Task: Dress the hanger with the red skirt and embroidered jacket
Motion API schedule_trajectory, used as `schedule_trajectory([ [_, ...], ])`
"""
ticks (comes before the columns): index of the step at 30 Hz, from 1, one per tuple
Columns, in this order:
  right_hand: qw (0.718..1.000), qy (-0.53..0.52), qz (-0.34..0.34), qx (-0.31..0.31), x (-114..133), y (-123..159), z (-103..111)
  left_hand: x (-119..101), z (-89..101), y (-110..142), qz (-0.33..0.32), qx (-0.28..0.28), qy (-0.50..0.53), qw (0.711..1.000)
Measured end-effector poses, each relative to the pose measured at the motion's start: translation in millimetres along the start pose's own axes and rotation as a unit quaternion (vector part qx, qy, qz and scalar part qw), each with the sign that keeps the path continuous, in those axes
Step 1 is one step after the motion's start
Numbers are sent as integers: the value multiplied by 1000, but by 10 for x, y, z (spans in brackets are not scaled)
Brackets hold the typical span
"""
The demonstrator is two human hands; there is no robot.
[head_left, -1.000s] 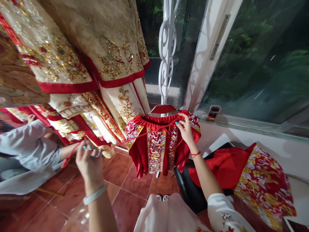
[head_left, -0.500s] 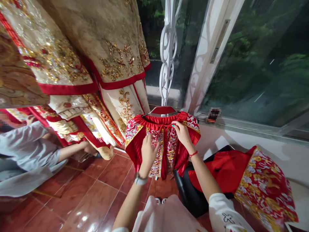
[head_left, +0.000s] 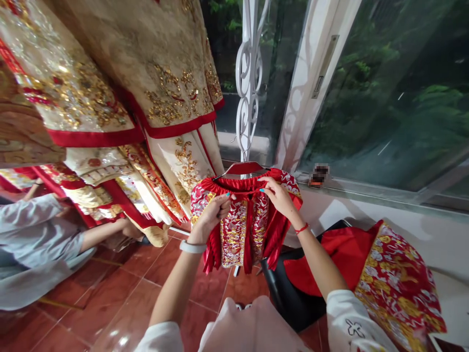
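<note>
A red embroidered garment (head_left: pixel 234 234) with a gathered top edge hangs in front of me on a red hanger (head_left: pixel 242 168). White, gold and silver embroidery runs down its front panels. My left hand (head_left: pixel 214 212) is closed at the left of the garment's top edge, thumb and forefinger together on the gathered band and the other fingers curled in. On the right of that band, my right hand (head_left: pixel 277 195) pinches the fabric with thumb and forefinger. A narrow red tie or strip runs down the middle front between the hands.
A white scrolled metal stand (head_left: pixel 245 73) rises behind the hanger. Cream and gold gowns (head_left: pixel 172 98) hang at left, with a seated person (head_left: pixel 47 230) beyond. At right, another red embroidered piece (head_left: pixel 395 278) lies over a black chair (head_left: pixel 293 303) by the window (head_left: pixel 388 98).
My left hand has moved left and up from the garment's front to its top band, its fingers now curled. The right hand stays at the band. The view has shifted slightly.
</note>
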State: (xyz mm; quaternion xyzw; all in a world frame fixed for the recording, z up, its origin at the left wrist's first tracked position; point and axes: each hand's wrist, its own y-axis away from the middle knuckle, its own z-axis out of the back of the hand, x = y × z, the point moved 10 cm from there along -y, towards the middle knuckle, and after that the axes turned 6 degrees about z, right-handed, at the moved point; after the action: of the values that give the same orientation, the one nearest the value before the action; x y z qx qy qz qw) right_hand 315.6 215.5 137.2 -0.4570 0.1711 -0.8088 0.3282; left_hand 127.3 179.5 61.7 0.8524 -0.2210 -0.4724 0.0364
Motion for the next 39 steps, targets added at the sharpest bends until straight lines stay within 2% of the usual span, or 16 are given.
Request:
schedule_trajectory([
  [3,999,10,-15,-45,-69,8,99,-133,202,80,-21,-27,-35,999],
  [6,998,-7,-15,-67,-110,102,72,23,288,68,-9,-29,-4,1000],
  [10,1000,5,3,-7,-55,231,-44,438,150,-29,96,19,36,995],
  [12,998,59,-14,12,-73,282,-58,508,28,-25,121,63,9,991],
  [13,995,91,-29,2,-91,295,-38,481,-22,-11,114,81,-14,990],
  [15,986,140,-54,-65,-93,291,51,326,-79,28,66,95,-68,991],
  [17,974,145,-59,-163,-29,257,130,84,-95,64,-11,78,-123,989],
  [19,964,105,-51,-240,45,188,136,-167,-109,90,-96,42,-181,978],
  [21,964,31,-44,-261,74,63,54,-373,-156,97,-173,4,-246,954],
  [22,971,-15,-40,-237,75,-25,-32,-456,-194,94,-208,-15,-281,937],
  [24,984,-109,-30,-135,82,-199,-273,-575,-292,75,-263,-44,-357,895],
  [26,983,-182,-18,-19,113,-286,-501,-631,-387,37,-296,-65,-437,847],
  [28,976,-213,-8,44,131,-305,-607,-632,-450,-10,-310,-71,-501,805],
  [32,979,-193,10,59,129,-307,-637,-598,-490,-31,-351,-42,-555,753],
  [35,985,-157,31,71,170,-279,-670,-621,-455,23,-385,-39,-555,737],
  [39,989,-91,63,98,246,-211,-699,-638,-456,107,-395,-43,-573,717],
])
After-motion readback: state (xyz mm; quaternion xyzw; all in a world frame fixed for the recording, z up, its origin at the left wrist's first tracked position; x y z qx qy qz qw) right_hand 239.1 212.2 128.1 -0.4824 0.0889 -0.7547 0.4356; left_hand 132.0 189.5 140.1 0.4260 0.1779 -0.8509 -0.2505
